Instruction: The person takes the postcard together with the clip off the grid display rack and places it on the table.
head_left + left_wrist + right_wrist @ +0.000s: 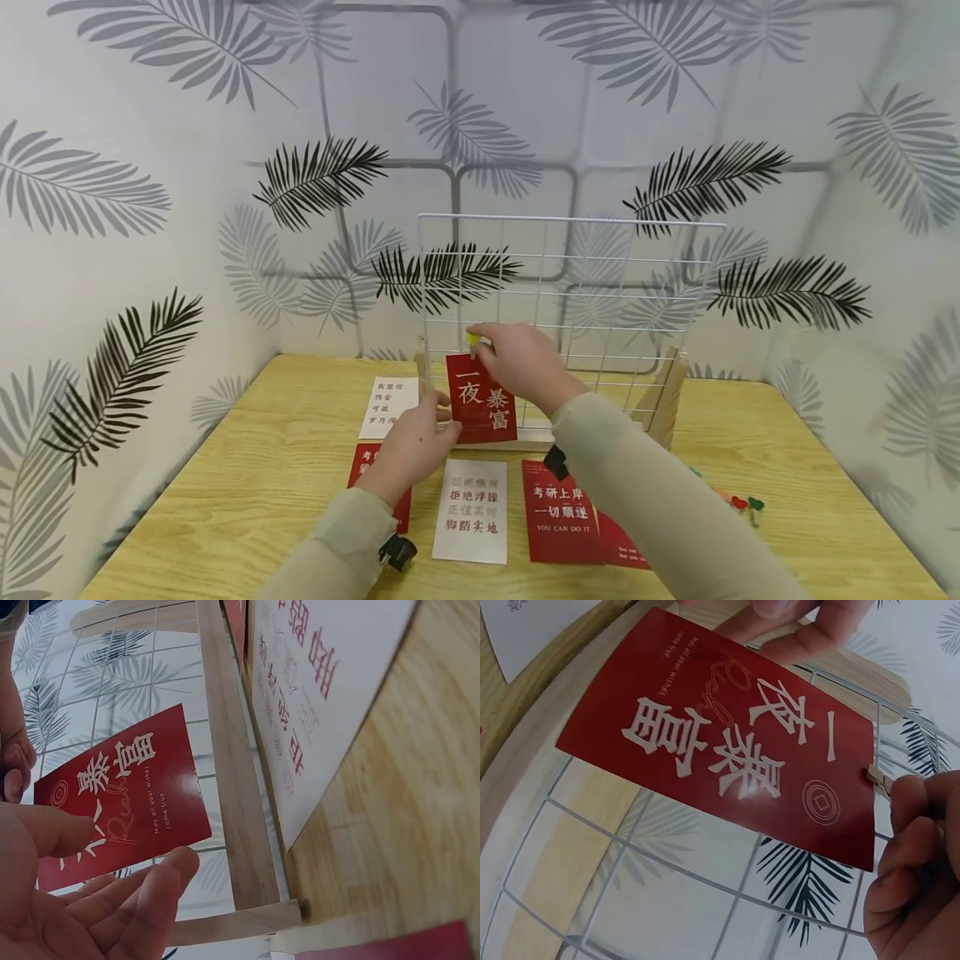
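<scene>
A red card point(483, 404) with white characters stands against the white wire grid point(573, 292). My right hand point(525, 362) pinches a small wooden clip point(880, 781) with a yellow top point(472, 338) at the card's upper edge. The clip's tip meets that edge in the right wrist view. Beside the card's left edge is my left hand point(416, 450), its fingers point(154, 907) loosely extended at the edge and its thumb point(64, 832) overlapping the card's face in the left wrist view. Whether those fingers press the card cannot be told.
Wooden supports point(667, 400) hold the grid upright on the wooden table point(225, 467). White cards point(471, 512) point(386, 408) and red cards point(562, 517) point(405, 508) lie in front and left. Several heart-topped clips point(755, 505) lie at right, partly behind my right sleeve.
</scene>
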The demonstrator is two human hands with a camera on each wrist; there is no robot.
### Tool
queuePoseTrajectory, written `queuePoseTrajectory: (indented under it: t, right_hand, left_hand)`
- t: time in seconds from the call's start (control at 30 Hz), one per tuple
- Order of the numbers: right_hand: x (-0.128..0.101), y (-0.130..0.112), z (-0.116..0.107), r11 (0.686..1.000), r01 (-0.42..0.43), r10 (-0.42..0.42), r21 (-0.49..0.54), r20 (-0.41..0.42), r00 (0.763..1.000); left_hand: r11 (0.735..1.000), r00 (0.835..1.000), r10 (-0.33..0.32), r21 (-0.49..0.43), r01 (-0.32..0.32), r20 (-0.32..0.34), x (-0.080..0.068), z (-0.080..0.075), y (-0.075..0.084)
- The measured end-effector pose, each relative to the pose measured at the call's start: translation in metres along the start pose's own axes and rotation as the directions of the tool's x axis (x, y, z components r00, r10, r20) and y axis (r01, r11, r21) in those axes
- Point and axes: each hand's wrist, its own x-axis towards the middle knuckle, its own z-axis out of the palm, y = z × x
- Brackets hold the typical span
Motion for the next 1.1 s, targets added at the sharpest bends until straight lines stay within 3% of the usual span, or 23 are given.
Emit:
queuePoseTrajectory:
  t: [0.33,0.73,1.1]
  right_hand:
    - [-0.002,0.000,0.009,0.998,-0.055,0.050,-0.035,-0.123,0.991]
    - [-0.002,-0.006,0.014,0.993,-0.108,0.101,-0.041,-0.159,0.982]
    - [-0.006,-0.008,0.018,0.992,-0.119,0.123,0.029,-0.201,0.972]
  left_hand:
    - [0.999,0.999,0.035,-0.030,-0.036,-0.033,0.004,0.006,-0.001]
    - [0.987,0.999,0.019,-0.156,-0.026,-0.044,0.007,0.011,-0.007]
    - [0.989,0.997,0.033,-0.142,-0.044,-0.074,0.007,0.006,-0.010]
